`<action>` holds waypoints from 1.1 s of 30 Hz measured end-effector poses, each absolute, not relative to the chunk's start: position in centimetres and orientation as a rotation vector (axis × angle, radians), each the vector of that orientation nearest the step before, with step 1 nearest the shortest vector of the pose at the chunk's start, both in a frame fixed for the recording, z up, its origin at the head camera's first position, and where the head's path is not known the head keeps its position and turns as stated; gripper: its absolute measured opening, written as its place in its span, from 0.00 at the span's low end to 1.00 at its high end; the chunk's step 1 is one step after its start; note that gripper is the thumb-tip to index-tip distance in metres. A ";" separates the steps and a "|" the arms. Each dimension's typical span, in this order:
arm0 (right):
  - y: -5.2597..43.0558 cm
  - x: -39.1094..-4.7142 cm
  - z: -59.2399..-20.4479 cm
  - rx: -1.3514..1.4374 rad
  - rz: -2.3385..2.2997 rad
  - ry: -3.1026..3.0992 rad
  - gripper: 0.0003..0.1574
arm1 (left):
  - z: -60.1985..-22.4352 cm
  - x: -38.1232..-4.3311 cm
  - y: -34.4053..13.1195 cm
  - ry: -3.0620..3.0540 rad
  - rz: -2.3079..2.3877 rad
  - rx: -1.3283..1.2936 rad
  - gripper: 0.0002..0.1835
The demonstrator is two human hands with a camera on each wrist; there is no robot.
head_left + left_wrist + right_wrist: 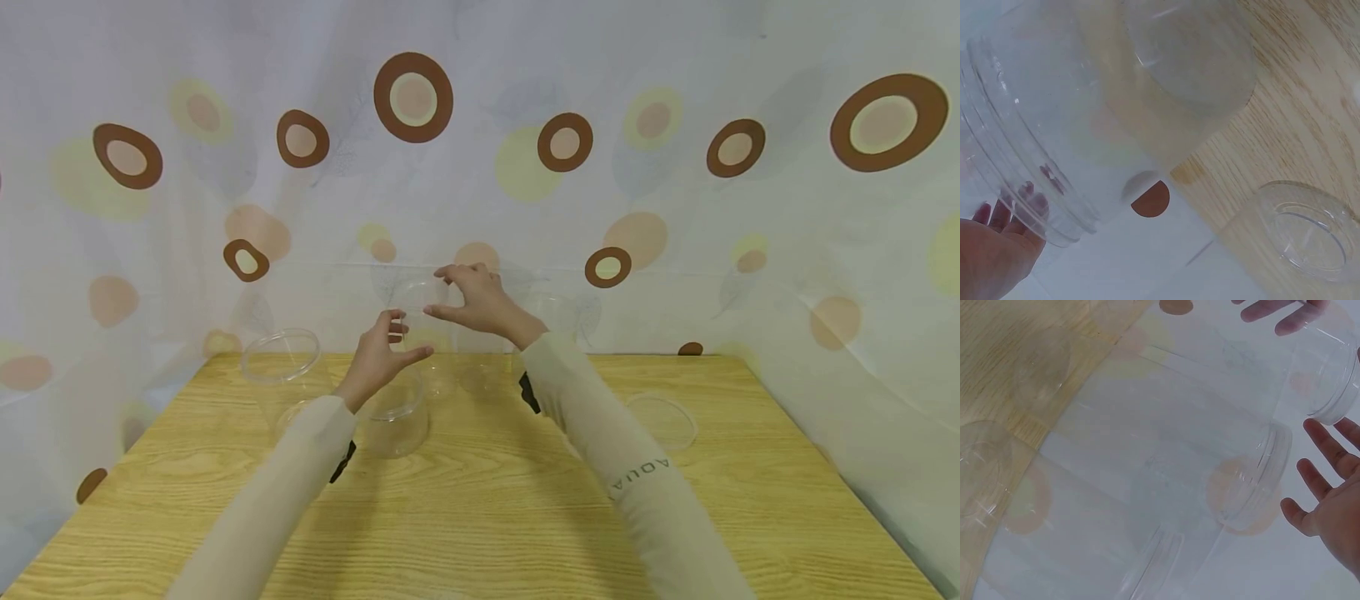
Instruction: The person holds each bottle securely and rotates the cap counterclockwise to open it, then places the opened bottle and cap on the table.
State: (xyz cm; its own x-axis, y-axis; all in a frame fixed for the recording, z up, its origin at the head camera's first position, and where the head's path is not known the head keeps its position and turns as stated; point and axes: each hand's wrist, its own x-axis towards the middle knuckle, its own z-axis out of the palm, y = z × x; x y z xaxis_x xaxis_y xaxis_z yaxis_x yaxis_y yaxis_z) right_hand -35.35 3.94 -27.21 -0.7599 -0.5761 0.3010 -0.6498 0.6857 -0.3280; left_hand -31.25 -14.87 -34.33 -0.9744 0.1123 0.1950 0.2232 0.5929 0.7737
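Jar (435, 333) is at the table's (465, 517) back, between the left hand (381, 357), fingers spread and bent, and the right hand (480, 305), fingers spread, so maybe it's being placed or grabbed, needing gentle hands next.

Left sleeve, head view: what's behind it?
A clear plastic jar, partly: its rim and upper wall show above the sleeve; part of its base is covered. Anything fully behind the sleeve can't be seen.
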 end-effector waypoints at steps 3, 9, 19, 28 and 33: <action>4.1 -35.2 -27.0 1.011 0.653 -2.724 0.40 | -34.1 -31.1 -14.9 -2.694 -1.344 -0.300 0.43; 4.5 -34.9 -26.8 1.055 0.673 -2.712 0.41 | -33.9 -30.8 -14.8 -2.694 -1.342 -0.333 0.43; 6.2 -33.8 -26.6 1.118 0.741 -2.710 0.42 | -33.5 -29.6 -14.0 -2.704 -1.303 -0.441 0.42; 8.3 -32.6 -27.1 1.119 0.801 -2.714 0.44 | -33.6 -28.5 -12.8 -2.700 -1.344 -0.541 0.42; 9.6 -31.9 -27.6 1.115 0.866 -2.722 0.45 | -34.0 -28.2 -12.0 -2.685 -1.345 -0.604 0.41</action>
